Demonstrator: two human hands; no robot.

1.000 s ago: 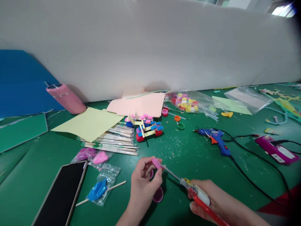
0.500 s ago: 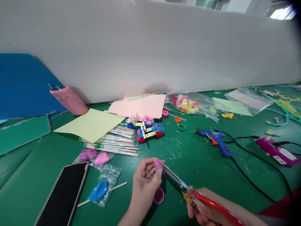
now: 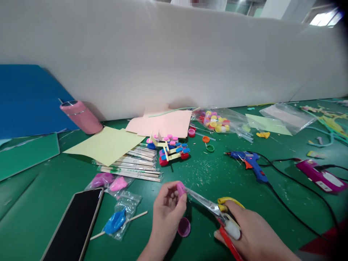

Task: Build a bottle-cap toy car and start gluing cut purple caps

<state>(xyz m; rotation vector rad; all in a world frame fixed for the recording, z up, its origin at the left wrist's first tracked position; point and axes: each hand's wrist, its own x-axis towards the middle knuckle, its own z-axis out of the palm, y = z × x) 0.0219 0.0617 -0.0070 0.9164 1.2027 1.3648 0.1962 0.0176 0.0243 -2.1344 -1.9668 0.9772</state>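
Note:
Between the thumb and fingers of my left hand [image 3: 169, 208] is a small pink-purple piece [image 3: 181, 189]. My right hand [image 3: 251, 230] grips scissors [image 3: 202, 201] with red and yellow handles, their blades pointing left and the tips touching or very near the pink piece. On the green table just below, beside my left wrist, lies a purple cap [image 3: 184, 227]. Farther back stands a small model [image 3: 174, 150] of pale sticks with blue, pink and red parts.
A phone [image 3: 74, 224], bagged blue clay [image 3: 115, 221] and wrapped sticks [image 3: 136, 163] lie left. A blue glue gun [image 3: 251, 161] with a black cable is at right. Behind are a pink tumbler [image 3: 81, 116], paper sheets [image 3: 108, 143] and a bag of colourful caps [image 3: 214, 120].
My right hand has turned the scissors, so the yellow handle now shows above and the red one below. My left hand stays nearly in place with the pink piece.

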